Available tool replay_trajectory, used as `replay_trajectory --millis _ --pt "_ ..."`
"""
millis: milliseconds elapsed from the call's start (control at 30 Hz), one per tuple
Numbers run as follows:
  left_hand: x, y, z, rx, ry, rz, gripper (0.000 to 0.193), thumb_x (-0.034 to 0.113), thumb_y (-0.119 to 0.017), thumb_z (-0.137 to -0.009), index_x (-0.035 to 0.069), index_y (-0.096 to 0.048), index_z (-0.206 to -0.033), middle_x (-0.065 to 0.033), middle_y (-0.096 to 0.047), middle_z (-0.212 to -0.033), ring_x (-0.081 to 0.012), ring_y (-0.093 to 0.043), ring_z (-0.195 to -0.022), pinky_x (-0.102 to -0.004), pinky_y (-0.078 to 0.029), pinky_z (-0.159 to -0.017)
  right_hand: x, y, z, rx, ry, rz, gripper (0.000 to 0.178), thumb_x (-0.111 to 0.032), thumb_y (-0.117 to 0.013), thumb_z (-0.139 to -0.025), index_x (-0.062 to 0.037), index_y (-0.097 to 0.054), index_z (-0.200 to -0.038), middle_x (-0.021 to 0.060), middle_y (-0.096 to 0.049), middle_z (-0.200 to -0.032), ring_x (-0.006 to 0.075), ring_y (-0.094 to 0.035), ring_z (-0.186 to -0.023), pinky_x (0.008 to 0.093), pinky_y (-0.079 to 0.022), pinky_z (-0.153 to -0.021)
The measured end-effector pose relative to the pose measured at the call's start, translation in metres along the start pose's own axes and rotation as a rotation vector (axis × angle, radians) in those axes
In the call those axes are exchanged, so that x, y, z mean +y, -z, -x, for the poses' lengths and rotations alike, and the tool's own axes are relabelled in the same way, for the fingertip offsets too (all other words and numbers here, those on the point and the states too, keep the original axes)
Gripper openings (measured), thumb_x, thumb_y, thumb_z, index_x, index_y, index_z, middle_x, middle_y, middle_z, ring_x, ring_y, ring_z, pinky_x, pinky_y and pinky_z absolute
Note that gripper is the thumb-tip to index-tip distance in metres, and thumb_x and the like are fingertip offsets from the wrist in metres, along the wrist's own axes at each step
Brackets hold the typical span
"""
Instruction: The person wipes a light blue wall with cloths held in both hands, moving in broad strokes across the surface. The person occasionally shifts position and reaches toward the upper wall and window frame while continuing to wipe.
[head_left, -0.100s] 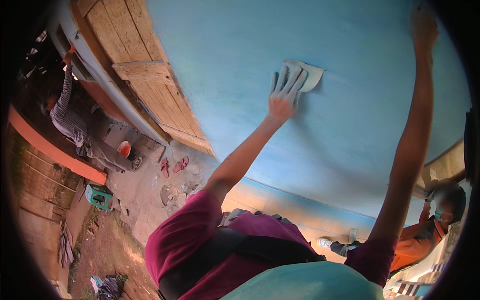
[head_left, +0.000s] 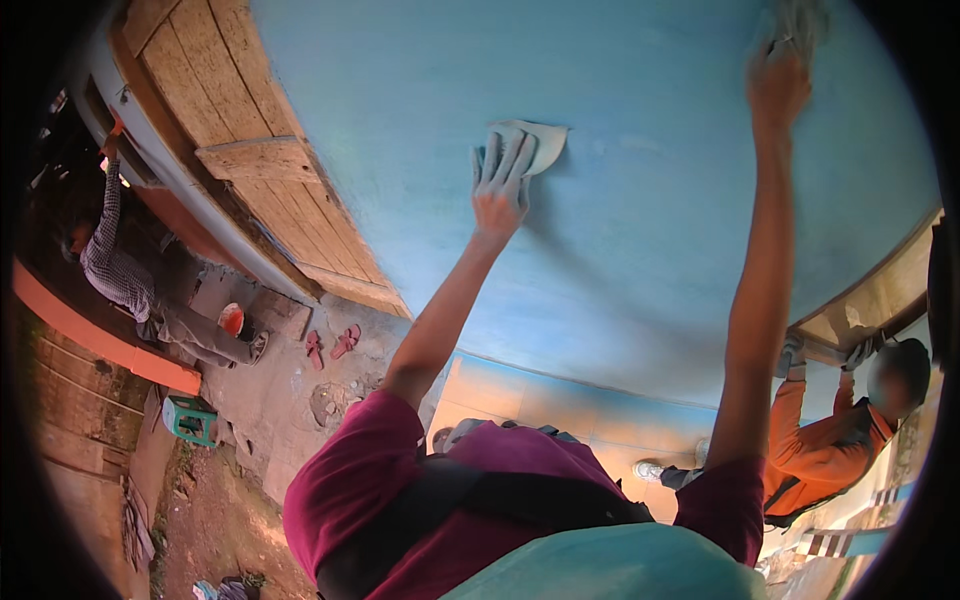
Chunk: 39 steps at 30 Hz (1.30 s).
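Note:
Against the blue wall [head_left: 640, 230], my left hand [head_left: 500, 185] presses a pale sheet that looks like sandpaper [head_left: 545, 145]. Its fingers lie long over the sheet and look coated in grey-white dust. One corner of the sheet curls away from the wall past the fingers. My right arm reaches higher, toward the top right; my right hand [head_left: 782, 80] is at the wall there. Motion smears its greyish fingers, so whatever they may hold cannot be made out.
A plank door [head_left: 240, 150] borders the wall at left. Beyond it a person in a checked shirt [head_left: 120, 270] reaches up near a red bucket [head_left: 232, 320]. Pink sandals [head_left: 345, 342] and a green stool [head_left: 190, 420] stand below. At right, a person in orange [head_left: 830, 450] raises gloved hands to a ledge.
My left hand and the sheet have shifted left across the wall. My right hand has come further into view, also leftward. The whole view has swung slightly; the person in orange shows more.

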<state>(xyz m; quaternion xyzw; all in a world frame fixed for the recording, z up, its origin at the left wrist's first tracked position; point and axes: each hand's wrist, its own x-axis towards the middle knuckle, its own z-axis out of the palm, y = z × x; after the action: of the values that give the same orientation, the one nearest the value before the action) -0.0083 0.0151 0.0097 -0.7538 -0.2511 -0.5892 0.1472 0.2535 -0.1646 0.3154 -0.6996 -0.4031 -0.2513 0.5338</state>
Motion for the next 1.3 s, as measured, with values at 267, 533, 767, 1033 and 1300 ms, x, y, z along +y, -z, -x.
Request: replay_trajectory --millis 267,533,767,1033,1300 --pt "-0.025 0.009 0.039 0.044 0.204 -0.081 0.047 0.009 -0.055 -0.100 0.007 -0.054 -0.147 -0.0095 -0.051 -0.153 -0.0423 -0.040 -0.144 -0.0622 -0.028 -0.118 0.096 -0.134 0.235 0.021 0.629 0.146 0.054 0.002 -0.067 -0.082 -0.0111 -0.064 -0.134 0.0084 -0.055 -0.149 0.0392 -0.043 -0.142 0.0532 -0.035 -0.119" --pt "-0.107 0.065 0.034 0.003 0.310 -0.095 0.041 0.008 -0.048 -0.104 -0.001 -0.054 -0.143 -0.0188 -0.046 -0.154 -0.0408 -0.039 -0.145 -0.0501 -0.036 -0.117 0.172 -0.117 0.257 0.305 0.359 0.145 0.035 -0.011 -0.052 -0.101 -0.0041 -0.064 -0.133 0.0141 -0.055 -0.148 0.0471 -0.039 -0.143 0.0527 -0.032 -0.118" --pt "-0.098 0.062 0.024 0.006 0.378 -0.034 0.034 0.011 -0.048 -0.105 -0.008 -0.059 -0.131 -0.0315 -0.057 -0.135 -0.0501 -0.054 -0.124 -0.0500 -0.049 -0.099 0.040 -0.144 0.186 0.356 0.350 0.035 0.048 -0.005 -0.057 -0.095 -0.0045 -0.056 -0.143 0.0147 -0.046 -0.155 0.0460 -0.033 -0.146 0.0564 -0.028 -0.120" --pt "-0.115 0.075 0.031 -0.223 0.432 -0.055 0.039 0.001 -0.052 -0.100 -0.012 -0.052 -0.137 -0.0281 -0.051 -0.146 -0.0445 -0.046 -0.138 -0.0507 -0.048 -0.106 0.086 -0.179 0.284 0.128 0.495 0.244 0.030 -0.013 -0.063 -0.096 -0.0069 -0.069 -0.125 0.0081 -0.060 -0.143 0.0355 -0.051 -0.136 0.0474 -0.042 -0.112" --pt "-0.113 0.057 0.037 -0.102 0.321 -0.104 0.043 0.006 -0.053 -0.103 -0.013 -0.049 -0.141 -0.0276 -0.054 -0.143 -0.0444 -0.051 -0.134 -0.0468 -0.053 -0.101 0.011 -0.164 0.159 0.543 0.266 -0.023 0.039 -0.009 -0.053 -0.100 -0.0009 -0.058 -0.138 0.0218 -0.053 -0.147 0.0526 -0.042 -0.138 0.0529 -0.037 -0.114"
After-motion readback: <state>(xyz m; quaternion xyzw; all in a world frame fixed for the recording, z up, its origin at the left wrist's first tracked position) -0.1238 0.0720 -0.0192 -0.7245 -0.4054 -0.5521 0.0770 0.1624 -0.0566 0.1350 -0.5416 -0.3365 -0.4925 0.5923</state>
